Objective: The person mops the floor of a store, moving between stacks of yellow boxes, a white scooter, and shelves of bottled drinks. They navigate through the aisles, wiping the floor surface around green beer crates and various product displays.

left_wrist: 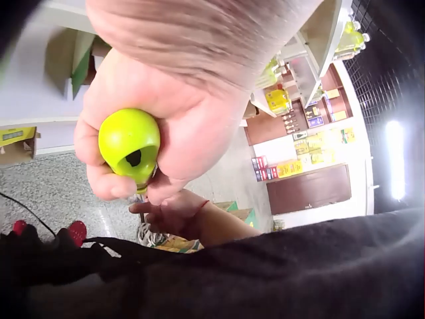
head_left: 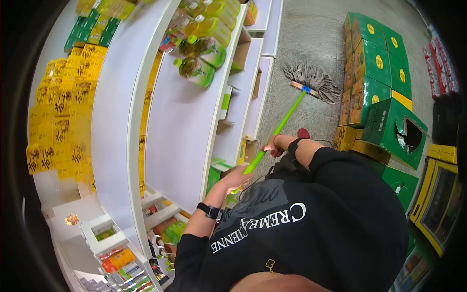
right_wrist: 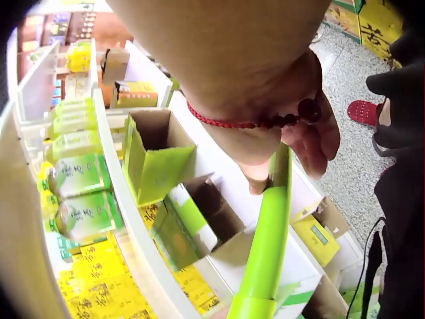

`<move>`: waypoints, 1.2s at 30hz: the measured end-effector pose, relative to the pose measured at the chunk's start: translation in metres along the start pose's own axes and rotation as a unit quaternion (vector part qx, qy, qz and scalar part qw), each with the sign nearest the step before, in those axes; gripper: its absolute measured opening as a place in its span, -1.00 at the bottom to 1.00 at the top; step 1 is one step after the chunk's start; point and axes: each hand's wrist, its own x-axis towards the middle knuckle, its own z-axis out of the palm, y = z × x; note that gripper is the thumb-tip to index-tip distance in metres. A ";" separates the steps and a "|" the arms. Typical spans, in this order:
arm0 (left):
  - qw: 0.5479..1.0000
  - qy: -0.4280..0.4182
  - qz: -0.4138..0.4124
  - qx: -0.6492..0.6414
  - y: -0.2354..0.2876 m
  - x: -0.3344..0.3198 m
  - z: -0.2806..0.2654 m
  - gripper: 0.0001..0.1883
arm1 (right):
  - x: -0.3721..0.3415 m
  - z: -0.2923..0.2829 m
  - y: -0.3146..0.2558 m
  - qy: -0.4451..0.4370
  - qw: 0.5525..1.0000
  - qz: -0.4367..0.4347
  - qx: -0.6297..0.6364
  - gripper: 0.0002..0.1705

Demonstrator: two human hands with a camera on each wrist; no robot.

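Note:
A mop (head_left: 289,117) with a bright green handle reaches forward from the body, its grey string head (head_left: 314,80) spread on the speckled floor. My left hand (head_left: 234,179) grips the top end of the handle close to the belly. In the left wrist view the rounded green handle end (left_wrist: 129,143) pokes out of that fist, fingers curled round it. Farther down the handle, my right hand (head_left: 274,145) holds it with the thumb side against it. The right wrist view shows the green handle (right_wrist: 269,232) passing under this hand (right_wrist: 265,143), which wears a red bead bracelet.
White shelves (head_left: 180,131) stand close on the left, bearing bottles of green drink (head_left: 197,70) and open cartons (right_wrist: 156,159). Stacked green boxes (head_left: 372,63) line the right side of the aisle, with a torn green carton (head_left: 389,129) nearer. A red shoe (right_wrist: 363,113) is on the floor.

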 end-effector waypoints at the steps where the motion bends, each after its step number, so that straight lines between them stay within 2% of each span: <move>1: 0.999 0.022 -0.027 -0.006 -0.006 -0.018 0.003 -0.70 | 0.003 0.005 -0.012 -0.049 0.992 0.024 0.113 -0.47; 2: 0.999 0.025 -0.029 -0.013 -0.022 -0.025 0.003 -0.70 | 0.006 0.012 -0.024 -0.099 0.968 0.049 0.225 -0.47; 3: 0.999 0.020 -0.035 -0.025 -0.039 -0.030 0.000 -0.67 | -0.003 0.016 -0.044 -0.106 0.968 0.047 0.221 -0.47; 4: 0.998 0.015 -0.041 -0.037 -0.052 -0.037 0.000 -0.64 | -0.022 0.016 -0.067 -0.119 0.960 0.029 0.252 -0.68; 5: 0.998 0.034 -0.057 -0.020 -0.050 -0.050 0.004 -0.65 | -0.035 0.015 -0.085 -0.131 0.950 0.012 0.282 -0.47; 6: 0.997 0.038 -0.057 -0.023 -0.057 -0.055 0.004 -0.65 | -0.042 0.012 -0.096 -0.133 0.951 0.010 0.278 -0.47; 8: 0.995 0.022 -0.047 -0.085 -0.075 -0.056 0.003 -0.66 | -0.049 0.011 -0.108 -0.156 0.888 0.142 0.407 -0.48; 12: 0.995 0.019 -0.044 -0.082 -0.077 -0.052 -0.003 -0.67 | -0.033 0.014 -0.095 -0.108 0.902 0.122 0.400 -0.50; 14: 0.995 0.026 -0.040 -0.093 -0.069 -0.045 -0.007 -0.70 | -0.007 0.019 -0.068 -0.048 0.944 -0.032 0.326 -0.49; 15: 0.994 0.025 -0.042 -0.094 -0.061 -0.042 -0.008 -0.70 | -0.015 0.014 -0.067 -0.050 0.943 -0.032 0.327 -0.49; 17: 0.994 0.023 -0.047 -0.099 -0.039 -0.033 -0.013 -0.69 | -0.051 -0.008 -0.074 0.013 0.928 -0.087 0.362 -0.49; 18: 0.994 0.022 -0.047 -0.097 -0.027 -0.026 -0.015 -0.69 | -0.047 -0.015 -0.063 0.015 0.927 -0.087 0.363 -0.49; 21: 0.995 0.037 -0.034 -0.088 0.020 0.002 -0.016 -0.71 | -0.044 -0.044 -0.025 0.034 0.939 -0.046 0.339 -0.48; 23: 0.995 0.034 -0.033 -0.088 0.053 0.029 -0.021 -0.71 | -0.055 -0.074 0.002 0.015 0.940 0.062 0.336 -0.61; 24: 0.995 0.031 -0.034 -0.090 0.072 0.043 -0.024 -0.71 | -0.069 -0.093 0.011 0.018 0.938 0.061 0.341 -0.61; 26: 0.994 0.025 -0.037 -0.102 0.117 0.074 -0.025 -0.69 | -0.105 -0.133 0.029 0.066 0.889 0.148 0.427 -0.62; 30: 0.990 0.021 -0.039 -0.131 0.209 0.144 -0.026 -0.70 | -0.146 -0.204 0.102 0.071 0.864 0.127 0.482 -0.59; 32: 0.989 0.017 -0.028 -0.144 0.251 0.182 -0.029 -0.72 | -0.177 -0.237 0.126 0.202 0.820 0.144 0.516 -0.60; 34: 0.992 0.018 0.006 -0.128 0.289 0.211 -0.031 -0.75 | -0.191 -0.269 0.150 0.230 0.804 0.163 0.523 -0.60; 36: 0.992 0.022 0.006 -0.126 0.320 0.232 -0.032 -0.74 | -0.197 -0.294 0.168 0.254 0.789 0.182 0.530 -0.59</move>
